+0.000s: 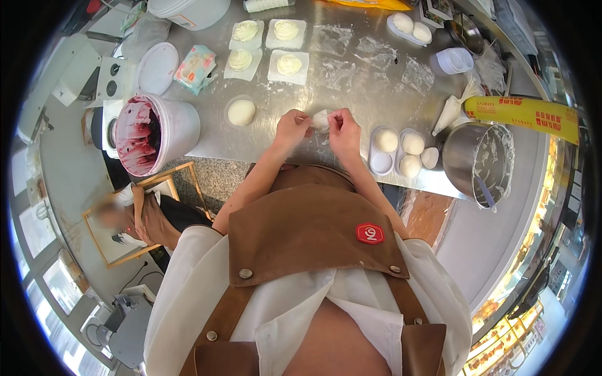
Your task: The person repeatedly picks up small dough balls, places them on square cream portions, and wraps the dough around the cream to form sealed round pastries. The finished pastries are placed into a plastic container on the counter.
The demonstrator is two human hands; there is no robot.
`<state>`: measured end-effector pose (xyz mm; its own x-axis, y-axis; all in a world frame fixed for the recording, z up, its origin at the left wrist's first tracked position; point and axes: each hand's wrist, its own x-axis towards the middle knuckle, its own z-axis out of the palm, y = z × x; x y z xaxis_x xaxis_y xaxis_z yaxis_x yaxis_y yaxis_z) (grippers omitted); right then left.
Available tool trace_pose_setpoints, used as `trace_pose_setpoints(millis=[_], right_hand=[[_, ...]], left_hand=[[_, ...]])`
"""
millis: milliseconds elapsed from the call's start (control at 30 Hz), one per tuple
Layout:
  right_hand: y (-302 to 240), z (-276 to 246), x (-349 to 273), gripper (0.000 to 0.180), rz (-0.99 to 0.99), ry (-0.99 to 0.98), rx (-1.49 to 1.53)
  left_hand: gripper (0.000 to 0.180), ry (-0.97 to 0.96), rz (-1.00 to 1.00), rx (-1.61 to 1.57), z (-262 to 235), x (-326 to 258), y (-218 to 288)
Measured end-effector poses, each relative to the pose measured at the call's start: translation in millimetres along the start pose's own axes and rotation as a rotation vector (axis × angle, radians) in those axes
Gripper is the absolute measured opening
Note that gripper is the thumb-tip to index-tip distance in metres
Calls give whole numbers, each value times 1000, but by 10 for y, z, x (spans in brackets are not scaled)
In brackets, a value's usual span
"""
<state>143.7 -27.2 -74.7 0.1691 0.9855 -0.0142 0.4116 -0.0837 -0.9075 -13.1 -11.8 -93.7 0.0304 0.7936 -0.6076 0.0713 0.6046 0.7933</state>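
Near the table's front edge, both hands pinch a small white piece with folded edges (321,121); whether it is a dough skin or a thin cup I cannot make out. My left hand (292,130) grips its left side and my right hand (345,133) its right. Left of them sits a smooth white ball (241,113) in a shallow clear cup. On the right, several white balls (412,143) rest in white cups (381,161). Farther back lie several square white sheets (288,64), each topped with a pale cream swirl.
A white bucket smeared dark red inside (185,128) stands left, near a tissue pack (195,69) and a round lid (157,69). On the right are a steel bowl (467,163), a piping bag (449,113) and a yellow wrap box (523,116). Another person (153,216) is at left.
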Motion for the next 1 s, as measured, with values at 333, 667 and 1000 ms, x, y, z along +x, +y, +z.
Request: trace_pose_setpoints(millis=[333, 667, 1000], right_hand=[[0, -57, 13, 6, 30, 45, -22], [25, -110, 11, 6, 25, 62, -155], [-78, -85, -43, 7, 25, -1, -42]], left_hand=[[6, 43, 84, 114, 0, -32, 60], [4, 139, 514, 453, -17, -144, 245], [4, -167, 275, 193, 205, -188, 451]])
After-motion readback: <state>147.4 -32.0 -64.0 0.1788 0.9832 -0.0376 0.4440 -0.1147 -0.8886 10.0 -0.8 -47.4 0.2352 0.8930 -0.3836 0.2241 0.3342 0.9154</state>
